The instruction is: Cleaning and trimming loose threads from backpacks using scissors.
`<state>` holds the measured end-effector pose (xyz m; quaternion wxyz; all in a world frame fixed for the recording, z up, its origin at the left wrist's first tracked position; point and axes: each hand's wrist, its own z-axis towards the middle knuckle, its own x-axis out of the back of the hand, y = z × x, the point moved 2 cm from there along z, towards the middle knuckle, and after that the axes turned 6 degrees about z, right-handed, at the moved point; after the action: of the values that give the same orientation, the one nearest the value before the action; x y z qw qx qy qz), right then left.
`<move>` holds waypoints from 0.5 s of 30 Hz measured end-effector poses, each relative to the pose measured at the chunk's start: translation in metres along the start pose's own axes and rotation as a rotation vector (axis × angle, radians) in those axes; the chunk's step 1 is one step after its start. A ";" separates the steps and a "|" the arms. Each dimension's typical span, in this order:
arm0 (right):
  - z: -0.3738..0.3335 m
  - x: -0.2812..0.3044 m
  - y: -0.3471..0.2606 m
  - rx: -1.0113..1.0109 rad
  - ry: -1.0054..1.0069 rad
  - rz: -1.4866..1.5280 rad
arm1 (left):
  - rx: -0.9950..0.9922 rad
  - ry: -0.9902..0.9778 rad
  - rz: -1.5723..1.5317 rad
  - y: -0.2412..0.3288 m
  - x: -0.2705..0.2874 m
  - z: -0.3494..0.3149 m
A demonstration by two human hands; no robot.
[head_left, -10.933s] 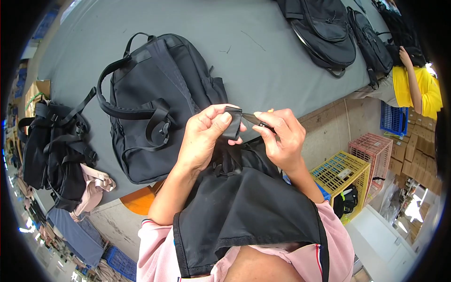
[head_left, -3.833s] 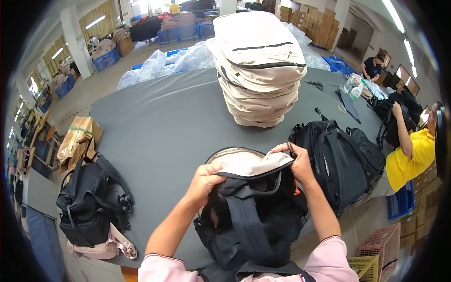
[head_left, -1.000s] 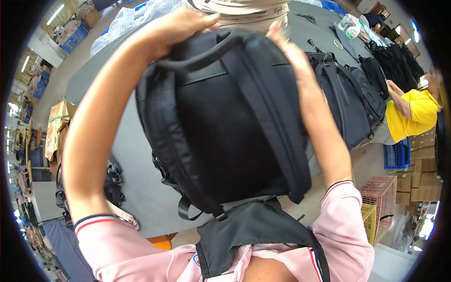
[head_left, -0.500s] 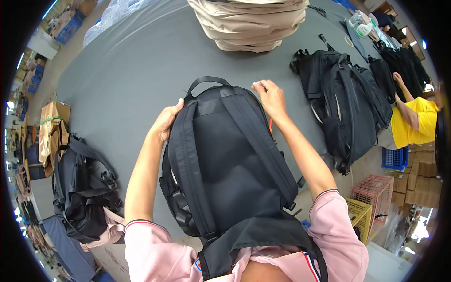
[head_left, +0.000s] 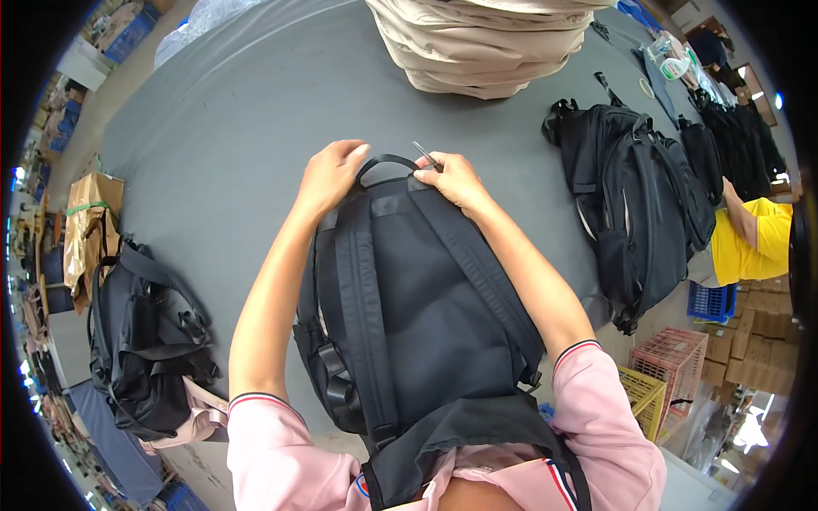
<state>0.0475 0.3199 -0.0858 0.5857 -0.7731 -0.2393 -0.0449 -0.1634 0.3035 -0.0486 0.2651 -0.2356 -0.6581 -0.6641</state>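
A black backpack [head_left: 426, 289] lies in front of me on the grey-covered table, its back panel and shoulder straps facing up. Its top carry handle [head_left: 388, 159] arches between my hands. My left hand [head_left: 332, 177] is at the handle's left end, fingers curled and pinched together; what they hold, if anything, cannot be made out. By the handle's right base, my right hand [head_left: 453, 180] holds a slim pointed metal tool [head_left: 422, 151], tip upward; its exact kind is unclear. I wear a black apron [head_left: 477, 434] that meets the pack's lower end.
Beige fabric pieces [head_left: 486, 51] are stacked at the far side. More black backpacks [head_left: 635, 196] lie to the right, near a person in a yellow shirt [head_left: 754, 243]. At left are another black bag [head_left: 149, 332] and a brown carton [head_left: 92, 217]. Crates [head_left: 673, 358] stand lower right.
My left hand has moved from the pack's upper left side up to the handle. My right hand has come leftward to the handle's right base, the metal tool now plainer to see.
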 end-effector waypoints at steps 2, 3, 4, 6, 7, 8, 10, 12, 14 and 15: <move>-0.004 -0.003 -0.002 -0.031 0.013 -0.028 | 0.025 -0.189 0.184 0.023 -0.011 0.010; -0.006 -0.005 -0.003 0.006 0.052 -0.023 | 0.027 -0.189 0.181 0.023 -0.018 0.016; -0.006 -0.006 -0.002 0.043 0.092 -0.017 | 0.043 -0.283 0.172 0.022 -0.027 0.022; -0.006 -0.006 0.001 0.067 0.112 -0.024 | 0.062 -0.378 0.162 0.016 -0.041 0.026; -0.008 -0.007 0.001 0.120 0.152 -0.038 | 0.127 -0.420 -0.024 0.013 -0.047 0.026; -0.010 -0.007 0.002 0.173 0.191 -0.052 | 0.193 -0.458 -0.211 0.009 -0.052 0.026; -0.021 -0.006 -0.003 0.153 0.252 -0.097 | 0.243 -0.473 -0.322 0.000 -0.057 0.026; -0.029 -0.009 0.000 0.133 0.309 -0.143 | 0.296 -0.482 -0.432 -0.012 -0.058 0.026; -0.033 -0.009 0.007 0.252 0.405 -0.104 | 0.380 -0.514 -0.600 -0.014 -0.056 0.027; -0.032 -0.009 0.010 0.247 0.400 -0.104 | 0.412 -0.532 -0.639 -0.014 -0.057 0.027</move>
<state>0.0510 0.2850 -0.0881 0.7084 -0.6580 -0.1617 -0.1976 -0.1312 0.3323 -0.0965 -0.0896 -0.1253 -0.8611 -0.4845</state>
